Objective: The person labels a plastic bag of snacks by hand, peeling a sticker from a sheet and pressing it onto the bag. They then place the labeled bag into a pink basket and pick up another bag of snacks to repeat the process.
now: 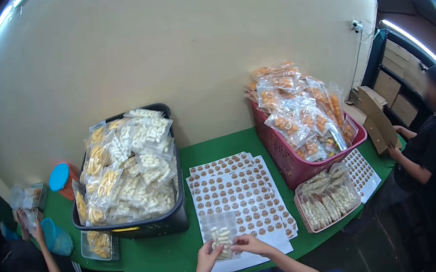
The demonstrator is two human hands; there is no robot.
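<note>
A see-through plastic bag [219,222] of white, finger-shaped snack pieces is held just above the sticker sheets [246,197], near the table's front edge. My left hand [207,256] grips its lower left side, fingers closed on the plastic. At the bag's right edge, my right hand [249,244] pinches the plastic with bent fingers. The sheets beneath are white, with rows of round brown stickers, and overlap in a loose pile.
Left stands a dark basket [183,207] heaped with bagged snacks; right, a maroon basket [279,153] of orange snack bags. A pink tray [305,214] holds more white bags. Co-workers [429,149] stand at both sides, one handling a cardboard box [378,123]. Green cloth [157,266] covers the table.
</note>
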